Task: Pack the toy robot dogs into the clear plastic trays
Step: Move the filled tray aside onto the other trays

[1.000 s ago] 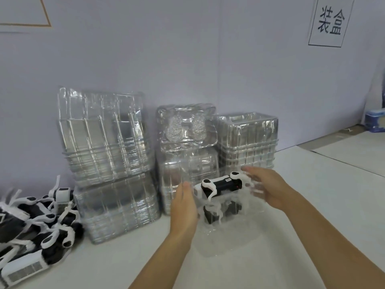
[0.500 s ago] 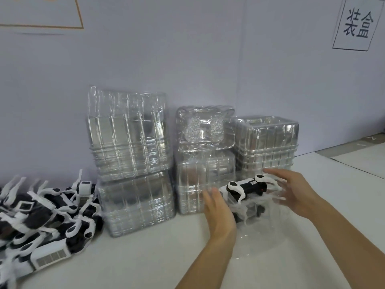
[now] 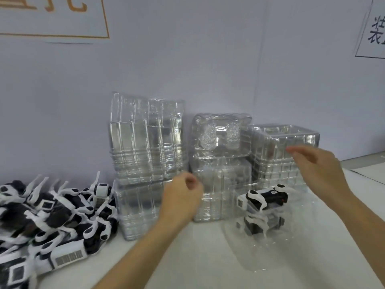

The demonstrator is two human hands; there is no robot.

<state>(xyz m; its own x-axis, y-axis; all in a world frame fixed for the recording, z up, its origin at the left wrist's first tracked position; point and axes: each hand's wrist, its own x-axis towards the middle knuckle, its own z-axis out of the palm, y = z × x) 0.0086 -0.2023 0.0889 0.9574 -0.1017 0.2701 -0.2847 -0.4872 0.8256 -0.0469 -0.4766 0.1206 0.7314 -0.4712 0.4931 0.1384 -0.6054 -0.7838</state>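
Stacked clear plastic trays (image 3: 146, 142) against the wall at the back of the white bench (image 3: 198, 259), with a heap of toy robot dogs (image 3: 52, 222) just left of the stacks. Right of that heap and in front of the stacks, one loaded tray (image 3: 270, 243) holding a toy dog (image 3: 264, 198) on its side. Between heap and loaded tray, left hand (image 3: 181, 200) loosely curled, empty; above the loaded tray, right hand (image 3: 318, 172) spread, touching nothing.

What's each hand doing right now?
Left hand: fingers loosely curled, holding nothing.
Right hand: open, holding nothing, above the toy robot dog.
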